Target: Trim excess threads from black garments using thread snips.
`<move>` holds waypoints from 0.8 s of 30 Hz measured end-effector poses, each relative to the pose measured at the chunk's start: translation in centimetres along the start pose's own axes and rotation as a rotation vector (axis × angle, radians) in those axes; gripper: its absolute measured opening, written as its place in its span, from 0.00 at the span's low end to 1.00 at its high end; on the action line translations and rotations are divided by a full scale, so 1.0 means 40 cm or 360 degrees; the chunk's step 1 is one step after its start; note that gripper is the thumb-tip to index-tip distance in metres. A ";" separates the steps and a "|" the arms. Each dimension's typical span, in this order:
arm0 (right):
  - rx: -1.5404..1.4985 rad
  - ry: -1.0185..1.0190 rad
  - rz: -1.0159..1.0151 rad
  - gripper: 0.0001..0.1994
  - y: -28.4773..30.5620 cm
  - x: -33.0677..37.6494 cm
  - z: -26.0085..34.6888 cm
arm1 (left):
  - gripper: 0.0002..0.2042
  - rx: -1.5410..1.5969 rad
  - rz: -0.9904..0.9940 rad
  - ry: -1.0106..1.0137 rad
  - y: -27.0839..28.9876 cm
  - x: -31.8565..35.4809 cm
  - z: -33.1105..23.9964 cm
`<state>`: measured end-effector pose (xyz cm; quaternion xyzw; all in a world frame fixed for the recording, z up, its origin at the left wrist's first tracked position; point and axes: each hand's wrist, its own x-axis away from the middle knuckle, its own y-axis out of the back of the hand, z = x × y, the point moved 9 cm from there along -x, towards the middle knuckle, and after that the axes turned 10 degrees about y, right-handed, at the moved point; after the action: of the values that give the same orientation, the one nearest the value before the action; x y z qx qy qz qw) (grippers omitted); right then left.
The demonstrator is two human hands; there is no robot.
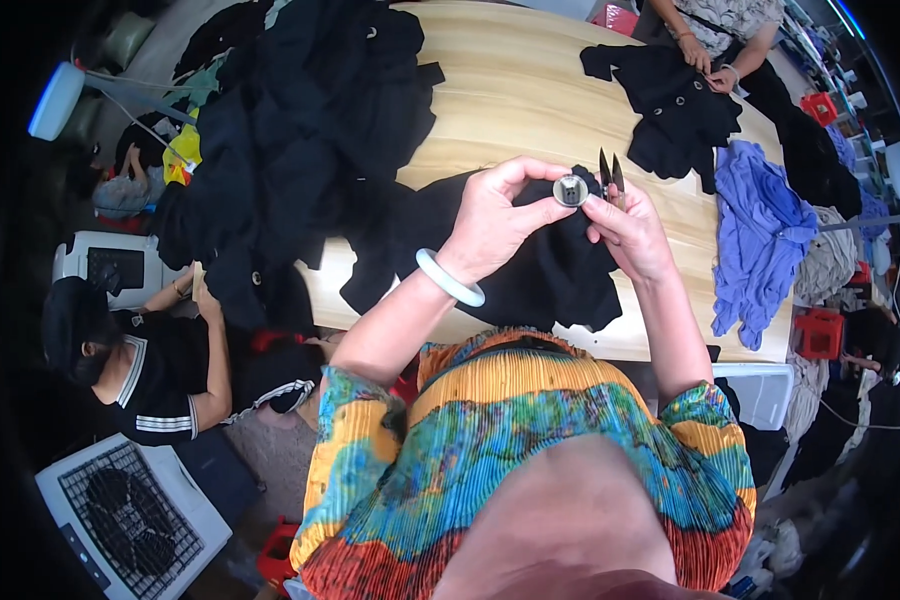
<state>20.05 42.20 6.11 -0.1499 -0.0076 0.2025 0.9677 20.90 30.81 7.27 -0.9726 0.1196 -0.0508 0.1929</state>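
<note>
A large round button point(571, 190), pale-rimmed with a dark middle, is held up between both hands. My left hand point(498, 215) pinches its left side between thumb and fingers. My right hand point(630, 228) has its thumb at the button's lower right edge. A small pair of scissors point(612, 178) sits in my right hand, dark blades pointing up and apart. Below the hands a black garment point(530, 268) lies spread on the wooden table point(515, 75). Some black cloth shows just behind the button; whether the button is sewn to it I cannot tell.
A heap of black garments point(300, 130) covers the table's left. Across it, a person's hands point(710, 70) work on a black buttoned garment point(670, 110). Purple-blue cloth point(760, 235) hangs over the right edge. A seated person point(160, 360) and a fan point(130, 515) are at left.
</note>
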 end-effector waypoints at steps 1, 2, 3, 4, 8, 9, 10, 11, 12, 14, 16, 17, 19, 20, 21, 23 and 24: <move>0.0000 0.0000 -0.0009 0.08 0.003 0.003 -0.001 | 0.13 0.0001 0.0007 0.0005 -0.003 0.000 0.006; 0.0014 0.0023 -0.0021 0.08 0.007 0.006 0.001 | 0.12 0.0132 -0.0002 0.0069 -0.001 -0.002 0.021; 0.0028 0.0047 -0.0028 0.08 0.010 0.007 0.004 | 0.11 0.0260 -0.0013 0.0130 0.001 -0.004 0.032; 0.0028 0.0048 -0.0032 0.08 0.009 0.009 0.005 | 0.11 0.0260 -0.0010 0.0133 -0.002 -0.004 0.034; 0.0068 0.0042 -0.0160 0.08 0.031 0.012 0.007 | 0.08 0.0336 -0.0028 0.0054 0.001 -0.012 0.054; 0.0078 0.0032 -0.0173 0.08 0.036 0.012 0.007 | 0.07 0.0316 -0.0030 -0.0059 0.003 -0.013 0.048; 0.0078 0.0032 -0.0169 0.08 0.037 0.011 0.009 | 0.07 0.0315 -0.0033 -0.0061 0.001 -0.016 0.047; 0.0033 0.0043 -0.0171 0.08 0.037 0.009 0.013 | 0.07 0.0181 -0.0050 -0.0159 -0.002 -0.015 0.032; -0.0009 0.0052 -0.0175 0.08 0.040 0.009 0.015 | 0.06 0.0051 -0.0066 -0.0255 -0.006 -0.014 0.019; -0.0185 0.0005 -0.0183 0.07 0.042 0.012 0.014 | 0.05 0.0029 -0.0038 -0.0242 -0.016 -0.019 0.006; -0.0362 -0.0020 -0.0209 0.05 0.039 0.014 0.023 | 0.04 0.0009 -0.0001 -0.0225 -0.027 -0.027 -0.009; -0.0358 -0.0022 -0.0212 0.05 0.043 0.018 0.023 | 0.03 -0.0022 0.0064 -0.0230 -0.036 -0.030 -0.018; -0.0481 -0.0070 -0.0253 0.04 0.050 0.025 0.018 | 0.03 -0.0055 0.0123 -0.0240 -0.044 -0.030 -0.033; -0.0479 -0.0072 -0.0252 0.04 0.051 0.024 0.018 | 0.03 -0.0170 0.0108 -0.0236 -0.045 -0.030 -0.035; -0.0427 -0.0061 -0.0225 0.04 0.052 0.023 0.022 | 0.02 -0.0284 0.0100 -0.0229 -0.048 -0.031 -0.034; -0.0373 -0.0052 -0.0206 0.05 0.055 0.021 0.026 | 0.02 -0.0384 0.0164 -0.0107 -0.049 -0.036 -0.015; -0.0210 -0.0018 -0.0181 0.06 0.056 0.019 0.031 | 0.01 -0.0492 0.0215 0.0013 -0.051 -0.036 0.003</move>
<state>19.77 44.80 6.61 -0.2114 -0.0347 0.1470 0.9656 19.95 33.03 7.89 -0.9802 0.1918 -0.0226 0.0434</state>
